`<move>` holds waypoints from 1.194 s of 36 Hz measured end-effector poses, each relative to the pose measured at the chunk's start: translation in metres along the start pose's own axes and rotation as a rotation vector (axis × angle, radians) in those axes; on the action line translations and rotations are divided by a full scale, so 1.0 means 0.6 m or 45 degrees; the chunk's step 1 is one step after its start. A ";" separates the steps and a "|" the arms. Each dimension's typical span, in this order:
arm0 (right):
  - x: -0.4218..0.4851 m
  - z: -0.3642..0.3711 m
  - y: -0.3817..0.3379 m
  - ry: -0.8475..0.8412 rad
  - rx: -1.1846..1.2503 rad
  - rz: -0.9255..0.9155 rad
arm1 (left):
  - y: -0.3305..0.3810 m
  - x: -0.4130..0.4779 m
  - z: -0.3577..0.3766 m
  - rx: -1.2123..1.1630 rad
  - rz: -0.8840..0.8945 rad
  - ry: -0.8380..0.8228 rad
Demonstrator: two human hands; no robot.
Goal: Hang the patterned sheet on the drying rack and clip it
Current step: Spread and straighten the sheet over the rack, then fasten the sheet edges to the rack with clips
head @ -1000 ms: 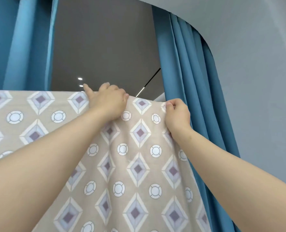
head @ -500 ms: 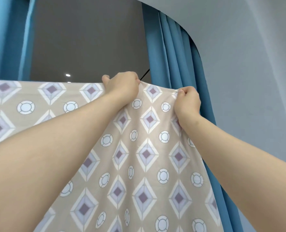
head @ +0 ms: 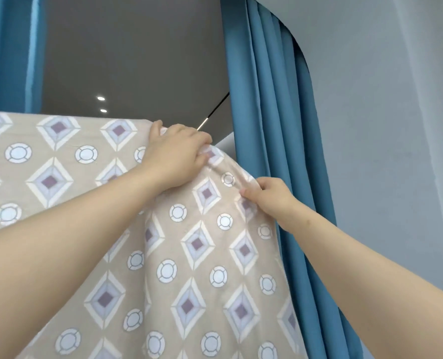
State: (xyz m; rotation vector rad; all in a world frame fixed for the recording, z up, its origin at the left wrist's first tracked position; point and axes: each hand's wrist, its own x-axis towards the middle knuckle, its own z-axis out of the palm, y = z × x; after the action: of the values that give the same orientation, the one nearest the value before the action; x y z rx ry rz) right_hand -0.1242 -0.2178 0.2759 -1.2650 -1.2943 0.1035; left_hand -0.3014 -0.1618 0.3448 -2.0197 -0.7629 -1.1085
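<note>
- I record the patterned sheet [head: 202,255] hanging across the view, its beige face of diamonds and rings turned toward me.
- Its top edge runs straight from the left border to the left hand. Whatever carries that edge is hidden by the cloth.
- The left hand [head: 176,154] sits at the right end of that straight edge. Its fingers are curled over the top and grasp bunched cloth.
- The right hand [head: 272,195] is lower and further right, at the sheet's side edge. Its thumb lies on the front face and its fingers wrap behind, pinching the cloth.
- Between the two hands the top of the sheet slopes down to the right and shows soft folds.
- Below the hands the sheet falls out of the bottom of the view.
- A blue curtain [head: 275,125] hangs just behind the sheet's right edge. I cannot tell whether they touch.
- A second blue curtain [head: 10,53] hangs at upper left, above the sheet.
- Between the curtains I see a dark ceiling [head: 137,60] with two round lights [head: 101,98] and a thin light strip [head: 203,123].
- A pale wall [head: 383,125] fills the right side.
</note>
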 end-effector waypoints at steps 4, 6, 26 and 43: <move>-0.021 0.022 0.030 0.098 -0.105 0.131 | 0.010 -0.071 0.018 0.074 0.113 -0.083; -0.055 0.031 0.050 -0.077 0.012 0.277 | 0.018 -0.111 0.032 0.007 0.109 -0.026; -0.263 0.047 0.179 0.053 0.291 0.515 | 0.110 -0.357 0.078 -0.988 -0.664 0.162; -0.373 0.082 0.232 -0.208 0.120 0.846 | 0.172 -0.509 0.091 -0.782 -0.616 -0.071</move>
State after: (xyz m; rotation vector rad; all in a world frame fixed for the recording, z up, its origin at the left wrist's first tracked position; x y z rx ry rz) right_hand -0.1636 -0.2830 0.0188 -1.5841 -0.9423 0.7424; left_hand -0.3386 -0.2273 0.0268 -2.4404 -1.0726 -1.7327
